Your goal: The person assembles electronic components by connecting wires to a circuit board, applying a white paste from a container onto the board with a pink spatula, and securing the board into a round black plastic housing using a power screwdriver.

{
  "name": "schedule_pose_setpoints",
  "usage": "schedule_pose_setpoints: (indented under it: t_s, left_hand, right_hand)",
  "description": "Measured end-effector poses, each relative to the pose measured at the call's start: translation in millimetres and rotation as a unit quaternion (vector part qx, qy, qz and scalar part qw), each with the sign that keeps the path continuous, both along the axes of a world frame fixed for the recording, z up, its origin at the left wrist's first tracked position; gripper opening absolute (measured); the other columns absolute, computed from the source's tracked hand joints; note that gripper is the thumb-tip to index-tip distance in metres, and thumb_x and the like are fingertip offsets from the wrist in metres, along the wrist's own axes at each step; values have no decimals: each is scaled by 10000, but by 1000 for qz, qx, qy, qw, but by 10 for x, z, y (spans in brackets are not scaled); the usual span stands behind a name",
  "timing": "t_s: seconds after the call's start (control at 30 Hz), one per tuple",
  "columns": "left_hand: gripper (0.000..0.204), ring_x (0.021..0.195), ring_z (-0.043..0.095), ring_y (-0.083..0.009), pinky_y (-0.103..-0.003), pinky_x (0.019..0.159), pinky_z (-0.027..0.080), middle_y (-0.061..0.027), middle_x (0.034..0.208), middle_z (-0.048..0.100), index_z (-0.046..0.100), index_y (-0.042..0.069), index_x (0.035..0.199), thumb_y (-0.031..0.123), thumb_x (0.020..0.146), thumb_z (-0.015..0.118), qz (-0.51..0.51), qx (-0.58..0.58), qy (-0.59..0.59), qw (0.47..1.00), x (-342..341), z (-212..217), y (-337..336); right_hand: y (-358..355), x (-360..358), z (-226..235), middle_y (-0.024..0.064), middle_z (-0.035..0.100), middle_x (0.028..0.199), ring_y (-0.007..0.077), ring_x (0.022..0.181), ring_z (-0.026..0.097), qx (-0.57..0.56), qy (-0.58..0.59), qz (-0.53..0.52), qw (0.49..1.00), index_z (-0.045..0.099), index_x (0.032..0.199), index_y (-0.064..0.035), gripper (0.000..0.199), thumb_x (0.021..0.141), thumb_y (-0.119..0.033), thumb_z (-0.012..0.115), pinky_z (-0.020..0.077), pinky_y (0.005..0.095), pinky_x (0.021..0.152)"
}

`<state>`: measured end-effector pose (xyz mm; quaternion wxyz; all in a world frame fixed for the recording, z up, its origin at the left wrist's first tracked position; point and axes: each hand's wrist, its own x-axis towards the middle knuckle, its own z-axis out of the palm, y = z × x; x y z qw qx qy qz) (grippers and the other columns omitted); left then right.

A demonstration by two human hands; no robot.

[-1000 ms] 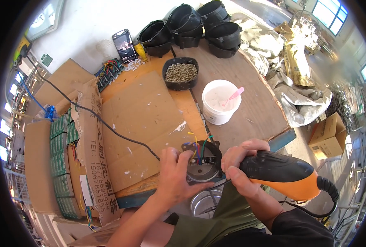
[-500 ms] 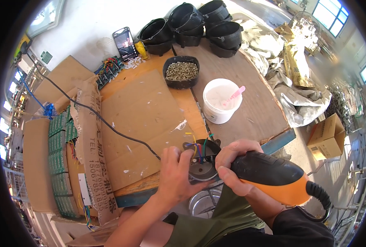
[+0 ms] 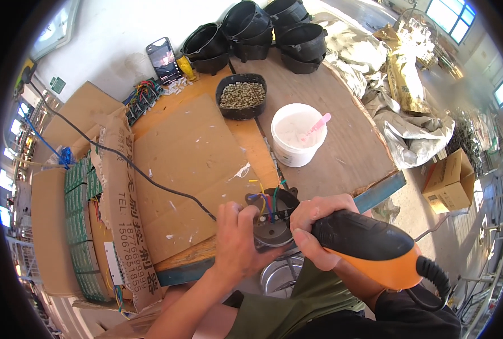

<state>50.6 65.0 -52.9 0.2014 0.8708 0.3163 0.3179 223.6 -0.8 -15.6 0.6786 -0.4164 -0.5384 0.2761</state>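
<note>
At the table's front edge, my left hand (image 3: 239, 234) steadies a round black housing (image 3: 271, 233), its fingers curled at the left side and the thumb along the near rim. Yellow, blue, red and green wires (image 3: 271, 206) stick up out of the housing. My right hand (image 3: 319, 229) is closed around the front of an orange and black corded power screwdriver (image 3: 370, 243). The tool points left, toward the metal strip across the housing; my fingers hide its tip, so contact cannot be seen. A black cable (image 3: 149, 178) runs over the cardboard to my left hand.
Beyond the housing stand a white tub (image 3: 299, 135) of pale paste with a pink spoon and a black bowl (image 3: 241, 97) of small metal parts. Stacked black pots (image 3: 245, 28) line the back. An open carton (image 3: 115, 220) of green circuit boards is at the left. A phone (image 3: 163, 61) leans against the wall.
The whole view has shifted slightly. Both hands keep their hold, and the screwdriver stays at the housing's right side with hardly any movement.
</note>
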Motion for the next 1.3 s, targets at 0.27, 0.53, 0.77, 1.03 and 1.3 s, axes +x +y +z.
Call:
schedule_pose_setpoints:
  t_s: [0.27, 0.53, 0.77, 1.03, 1.3]
  left_hand:
    - [697, 836, 432, -334, -436, 698, 389, -151, 920, 425, 541, 18, 1063, 300, 540, 906, 17, 7, 19, 1000, 30, 19, -1]
    - [694, 848, 443, -341, -441, 709, 395, -161, 930, 441, 536, 15, 1069, 289, 543, 895, 20, 11, 27, 999, 31, 29, -25]
    - [734, 841, 447, -339, -434, 711, 399, -149, 932, 445, 559, 20, 1112, 303, 530, 905, 27, 11, 23, 999, 53, 22, -55]
    - [794, 847, 443, -249, -360, 735, 400, -96, 946, 457, 470, 47, 1264, 231, 624, 902, 16, -151, -222, 963, -84, 185, -51]
    - [148, 889, 541, -221, -388, 856, 496, -93, 956, 535, 514, -3, 1100, -8, 953, 497, 225, -530, -623, 530, -558, 216, 223]
  right_hand:
    - [-22, 57, 135, 31, 571, 797, 148, 814, 587, -108, -15, 48, 993, 388, 1096, -99, 397, 840, 116, 601, 467, 315, 822]
    - [44, 55, 124, 7, 624, 668, 73, 589, 553, -49, 10, 18, 999, 565, 1201, -56, 479, 758, 56, 710, 476, 229, 614]
    - [62, 124, 78, 15, 596, 682, 100, 613, 564, -2, -23, 71, 997, 501, 1252, -44, 539, 763, 88, 686, 475, 253, 635]
    - [39, 249, 190, 45, 563, 641, 167, 578, 556, 51, -14, 166, 985, 480, 1237, -35, 539, 753, 62, 696, 446, 319, 559]
    - [4, 1, 485, 30, 507, 683, 167, 584, 532, 154, 290, 117, 937, 434, 1182, -82, 458, 797, 10, 665, 453, 334, 594]
